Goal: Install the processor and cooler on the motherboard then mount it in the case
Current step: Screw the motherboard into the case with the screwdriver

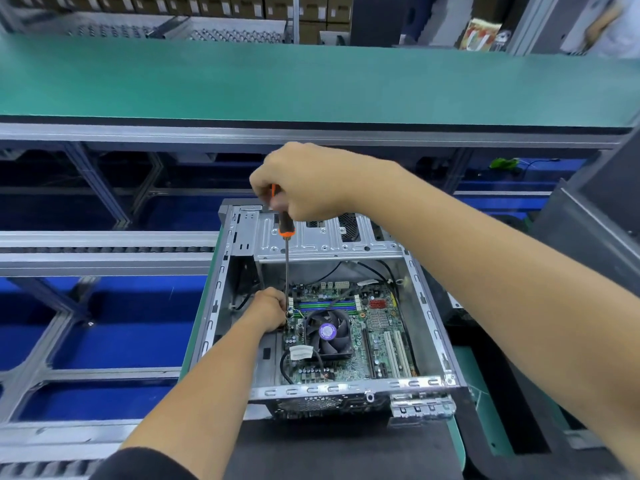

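Note:
An open metal case [426, 306] lies on its side in front of me. The green motherboard [377, 341] lies flat inside it, with a black cooler fan [329, 332] and its purple sticker on top. My right hand [304, 181] grips the orange and black handle of a long screwdriver [286, 237], held upright. Its shaft runs down to the board's left edge. My left hand [268, 310] is inside the case at that edge, fingers curled around the screwdriver's tip; what they pinch is hidden.
A drive cage [318, 237] spans the case's far end. Black cables [287, 368] loop over the board. A green-topped shelf [311, 81] runs across above the case. Conveyor rails [104, 244] and blue panels lie to the left, and a dark case panel [588, 220] leans at right.

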Tool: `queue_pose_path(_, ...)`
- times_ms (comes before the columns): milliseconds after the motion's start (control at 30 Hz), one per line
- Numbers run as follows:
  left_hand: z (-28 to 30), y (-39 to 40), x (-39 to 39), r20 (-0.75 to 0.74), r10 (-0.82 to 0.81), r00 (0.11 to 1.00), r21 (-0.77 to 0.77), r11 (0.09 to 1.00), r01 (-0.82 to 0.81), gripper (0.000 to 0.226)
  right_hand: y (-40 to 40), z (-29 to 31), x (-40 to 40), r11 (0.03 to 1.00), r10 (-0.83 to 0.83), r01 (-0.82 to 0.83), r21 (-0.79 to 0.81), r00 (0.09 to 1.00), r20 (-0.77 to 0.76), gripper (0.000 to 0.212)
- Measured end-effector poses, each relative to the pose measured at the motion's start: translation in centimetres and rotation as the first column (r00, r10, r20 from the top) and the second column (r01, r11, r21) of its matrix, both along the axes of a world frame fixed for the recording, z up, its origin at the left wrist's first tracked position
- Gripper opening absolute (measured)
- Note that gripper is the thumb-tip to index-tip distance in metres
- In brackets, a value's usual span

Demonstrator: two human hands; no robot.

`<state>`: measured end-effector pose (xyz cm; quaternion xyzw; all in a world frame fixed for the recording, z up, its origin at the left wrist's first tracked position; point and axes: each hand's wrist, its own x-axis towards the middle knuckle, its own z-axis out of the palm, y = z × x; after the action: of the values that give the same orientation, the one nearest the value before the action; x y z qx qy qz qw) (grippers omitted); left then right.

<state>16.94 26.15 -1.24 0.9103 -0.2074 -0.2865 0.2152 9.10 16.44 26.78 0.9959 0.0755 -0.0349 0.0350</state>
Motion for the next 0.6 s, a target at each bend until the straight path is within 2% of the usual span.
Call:
queue_pose_path(33, -0.2, -0.1, 0.1, -0.002, -0.001, 1.000, -0.011, 1.000, 0.001, 0.041, 0.2, -0.4, 0.3, 0.995, -0.037, 0.042, -0.093, 0.998, 0.054, 0.016)
queue_pose_path(100, -0.3, -0.2, 0.2, -0.017, 0.009, 1.000, -0.027, 1.000, -0.010, 0.044, 0.1, -0.2, 0.5, 0.978, -0.162, 0.165, -0.128, 0.986, 0.034, 0.030)
queue_pose_path(167, -0.2, -0.1, 0.3, -0.032, 0.011, 0.999, -0.007, 1.000, -0.011, 0.043, -0.5, 0.5, 0.4, 0.984, -0.176, 0.174, -0.032, 0.978, -0.115, 0.025)
queue_pose_path(200, -0.3, 0.0, 0.3, -0.035, 0.014, 0.999, -0.003, 1.000, -0.014, 0.042, -0.9, 0.9, 0.2, 0.988, -0.141, 0.148, 0.030, 0.974, -0.177, 0.014)
queue_pose_path(233, -0.6, 0.0, 0.3, -0.034, 0.016, 0.999, -0.008, 1.000, -0.016, 0.041, -1.1, 1.1, 0.0, 0.990, -0.084, 0.104, 0.091, 0.977, -0.197, 0.013)
queue_pose_path(267, -0.7, 0.0, 0.4, -0.035, 0.022, 0.999, -0.010, 1.000, -0.022, 0.041, -1.1, 1.1, -0.2, 0.990, -0.037, 0.059, 0.128, 0.984, -0.173, 0.017)
queue_pose_path(333, -0.8, -0.1, 0.5, -0.032, 0.032, 0.999, -0.011, 0.999, -0.033, 0.042, -0.7, 0.4, -0.2, 0.994, -0.035, 0.040, 0.101, 0.998, -0.049, 0.009)
queue_pose_path(400, -0.6, -0.3, 0.6, -0.055, 0.025, 0.998, -0.008, 1.000, -0.025, 0.044, -0.4, -0.5, 0.1, 0.992, -0.110, 0.113, -0.054, 0.992, 0.054, 0.026)
queue_pose_path(433, -0.5, -0.3, 0.6, -0.057, 0.010, 0.998, -0.006, 1.000, -0.011, 0.044, -0.5, -0.5, 0.2, 0.980, -0.178, 0.182, -0.083, 0.983, 0.048, 0.031)
queue_pose_path(467, -0.3, -0.3, 0.6, -0.052, 0.001, 0.999, -0.005, 1.000, -0.001, 0.043, -0.8, -0.4, 0.1, 0.977, -0.207, 0.207, -0.055, 0.978, 0.008, 0.028)
queue_pose_path(533, -0.3, -0.1, 0.4, -0.028, -0.016, 0.999, 0.005, 1.000, 0.016, 0.040, -1.6, 0.2, -0.1, 0.982, -0.158, 0.171, 0.083, 0.977, -0.142, 0.010)
queue_pose_path(600, -0.4, 0.0, 0.3, -0.005, -0.038, 0.999, 0.027, 0.999, 0.038, 0.039, -1.8, 0.8, -0.4, 0.979, -0.034, 0.070, 0.189, 0.981, -0.189, 0.016)
